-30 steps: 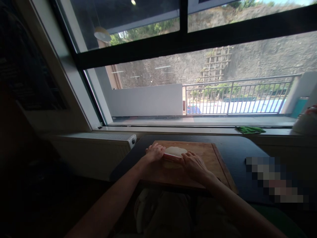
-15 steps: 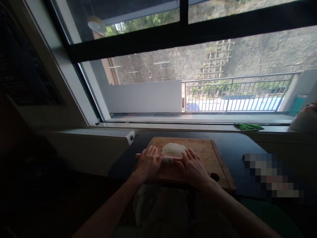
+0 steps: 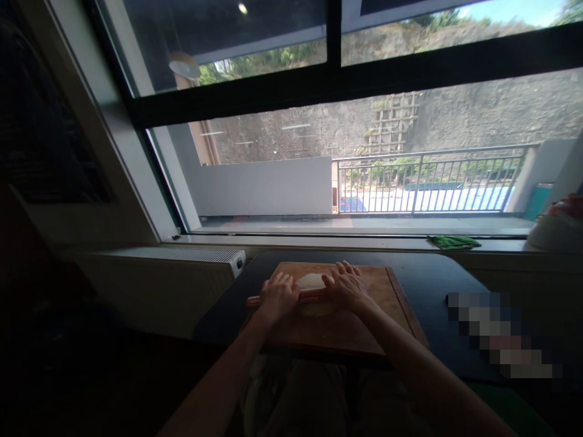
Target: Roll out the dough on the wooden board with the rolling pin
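A pale flattened piece of dough (image 3: 316,281) lies on a wooden board (image 3: 350,334), showing both beyond and in front of a wooden rolling pin (image 3: 314,294). The pin lies crosswise over it. My left hand (image 3: 277,294) is over the pin's left part, fingers bent over the wood, with the pin's end sticking out past it. On the right part rests my right hand (image 3: 346,285), palm down, its fingers reaching forward over the pin. That end of the pin is hidden under the hand.
The board sits on a dark table (image 3: 437,285) by a large window. A blurred-out item (image 3: 496,334) lies on the table's right side. A green cloth (image 3: 453,242) is on the windowsill, and a white radiator (image 3: 200,267) stands at the left.
The rolling pin has moved onto the dough, whose near part now shows in front of it. My right hand has shifted inward and forward. The view has tilted slightly up.
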The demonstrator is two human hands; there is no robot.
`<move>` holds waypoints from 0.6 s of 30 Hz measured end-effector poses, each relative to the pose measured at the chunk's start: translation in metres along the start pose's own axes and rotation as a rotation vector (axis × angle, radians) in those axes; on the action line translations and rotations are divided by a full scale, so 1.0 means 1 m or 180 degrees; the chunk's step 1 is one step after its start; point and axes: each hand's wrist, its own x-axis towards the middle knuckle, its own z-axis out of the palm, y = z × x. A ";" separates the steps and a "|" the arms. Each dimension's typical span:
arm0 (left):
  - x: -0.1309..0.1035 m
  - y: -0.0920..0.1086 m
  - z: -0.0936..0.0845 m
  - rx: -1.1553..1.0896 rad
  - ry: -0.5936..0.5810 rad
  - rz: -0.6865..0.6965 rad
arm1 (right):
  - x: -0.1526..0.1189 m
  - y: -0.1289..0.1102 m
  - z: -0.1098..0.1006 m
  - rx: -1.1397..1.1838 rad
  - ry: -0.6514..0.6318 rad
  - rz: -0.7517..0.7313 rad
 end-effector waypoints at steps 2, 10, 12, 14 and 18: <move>-0.028 0.005 -0.002 0.0059 0.0313 0.0141 | -0.024 0.004 0.002 0.0036 0.0057 -0.0171; -0.066 0.015 -0.006 -0.0002 0.0385 0.0270 | -0.064 0.009 0.001 0.0150 -0.0032 -0.0359; -0.047 0.012 -0.004 0.0077 0.0439 0.0229 | -0.047 0.004 0.001 0.0122 -0.0027 -0.0224; -0.025 0.010 -0.002 0.0120 0.0382 0.0159 | -0.029 -0.001 0.000 0.0084 0.0015 -0.0052; -0.011 0.009 0.000 0.0134 0.0401 0.0107 | -0.020 -0.004 0.001 0.0047 0.0131 0.0051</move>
